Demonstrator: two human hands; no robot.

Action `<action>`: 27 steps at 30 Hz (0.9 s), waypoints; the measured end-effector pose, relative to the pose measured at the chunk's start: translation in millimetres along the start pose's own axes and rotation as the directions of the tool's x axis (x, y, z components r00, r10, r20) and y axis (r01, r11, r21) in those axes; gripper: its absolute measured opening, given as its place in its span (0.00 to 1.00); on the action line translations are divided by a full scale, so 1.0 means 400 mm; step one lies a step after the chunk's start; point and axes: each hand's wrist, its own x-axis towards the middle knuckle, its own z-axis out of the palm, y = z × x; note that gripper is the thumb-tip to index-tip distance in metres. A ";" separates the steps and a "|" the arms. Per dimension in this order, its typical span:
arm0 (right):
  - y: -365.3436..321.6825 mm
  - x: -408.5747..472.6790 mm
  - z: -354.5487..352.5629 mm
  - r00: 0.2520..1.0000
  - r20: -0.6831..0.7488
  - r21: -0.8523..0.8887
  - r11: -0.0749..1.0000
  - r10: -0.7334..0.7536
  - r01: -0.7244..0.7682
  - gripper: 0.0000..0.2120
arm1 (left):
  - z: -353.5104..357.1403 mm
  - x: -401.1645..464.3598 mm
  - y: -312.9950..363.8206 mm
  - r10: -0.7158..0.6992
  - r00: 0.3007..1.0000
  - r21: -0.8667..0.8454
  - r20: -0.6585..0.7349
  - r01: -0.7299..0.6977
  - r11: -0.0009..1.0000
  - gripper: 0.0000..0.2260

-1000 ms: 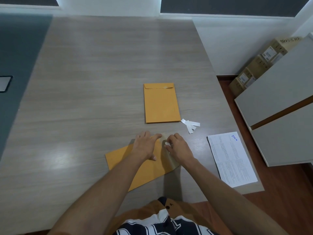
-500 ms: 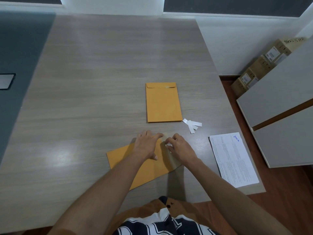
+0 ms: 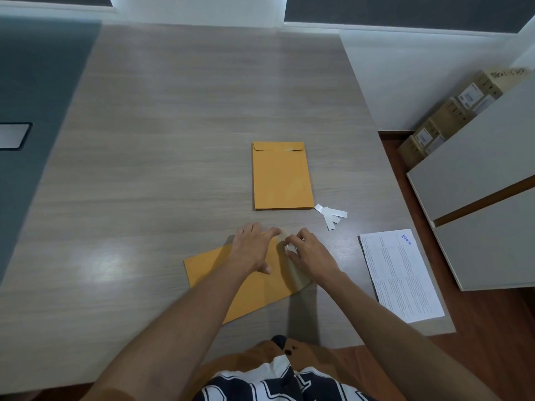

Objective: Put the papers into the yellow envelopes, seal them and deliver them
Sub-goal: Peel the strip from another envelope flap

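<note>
Yellow envelope [image 3: 249,287] under both hands [image 3: 254,247], near table edge [image 3: 445,328]

The hands [image 3: 252,250] cover much of the near envelope [image 3: 208,266] and its flap. Print on the sheet [image 3: 402,276] is too small to read, as are the box labels [image 3: 470,96].

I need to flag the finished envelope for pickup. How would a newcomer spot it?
Start at the wooden table. Near its middle, beyond both hands, a yellow envelope lies square and untouched, flap folded down, white strips by its near right corner. The other envelope lies slanted under the hands.
</note>
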 end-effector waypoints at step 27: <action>-0.007 0.011 0.005 1.000 0.018 -0.028 1.000 -0.005 0.006 0.11 | -0.002 -0.003 0.000 0.005 1.000 -0.003 -0.015 -0.005 1.000 0.44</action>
